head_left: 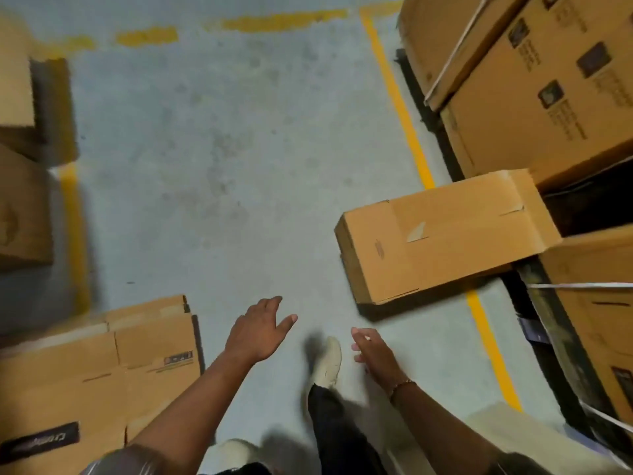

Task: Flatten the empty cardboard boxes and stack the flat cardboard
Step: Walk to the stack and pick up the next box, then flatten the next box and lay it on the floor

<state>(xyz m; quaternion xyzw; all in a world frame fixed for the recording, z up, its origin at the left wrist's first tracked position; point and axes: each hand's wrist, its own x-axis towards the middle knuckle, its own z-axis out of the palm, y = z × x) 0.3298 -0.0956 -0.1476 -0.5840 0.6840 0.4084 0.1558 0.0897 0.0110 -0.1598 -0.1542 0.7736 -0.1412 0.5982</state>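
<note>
Both hands are held empty over the grey floor (pixel 222 149): left hand (pixel 260 332) with fingers straight and loosely spread, right hand (pixel 373 358) with fingers relaxed and slightly curled, a pale shoe (pixel 328 363) seen between them. Flat cardboard (pixel 102 371) is stacked on the floor just left of the left hand. An unflattened box (pixel 442 238) is laid ahead-right across the yellow line (pixel 400 108), far end against stacked cartons (pixel 548 97); blurred boxes (pixel 20 200) are seen far left.

Matt brown cardboard box (pixel 442 238), mottled grey concrete floor (pixel 222 149)
</note>
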